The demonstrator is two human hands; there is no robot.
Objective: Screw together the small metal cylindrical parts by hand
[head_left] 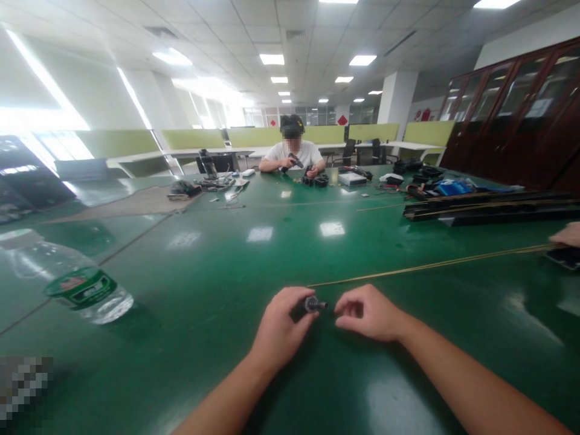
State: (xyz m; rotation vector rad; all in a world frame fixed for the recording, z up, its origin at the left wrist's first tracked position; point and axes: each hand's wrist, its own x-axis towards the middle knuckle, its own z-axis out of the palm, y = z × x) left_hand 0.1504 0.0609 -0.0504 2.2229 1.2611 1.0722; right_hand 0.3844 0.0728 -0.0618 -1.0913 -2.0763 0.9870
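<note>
My left hand (284, 323) is closed around a small dark cylindrical part (312, 303), pinched between thumb and fingers. Its ribbed collar and narrower tip point right. Just beyond that tip, my right hand (369, 314) is curled, thumb and fingertips drawn close together. Whether something tiny sits between them is too small to make out. Both hands are just above the green table (217, 272). A thin yellowish rod or strip (408, 270) runs behind them toward the right.
A clear water bottle (86, 284) with a green label lies tilted at left. Long black rails (489, 208) and a blue bundle (457, 186) are at right. Another person's hand (566, 234) shows at the right edge. Across the table sits a person (292, 154) holding a dark tool.
</note>
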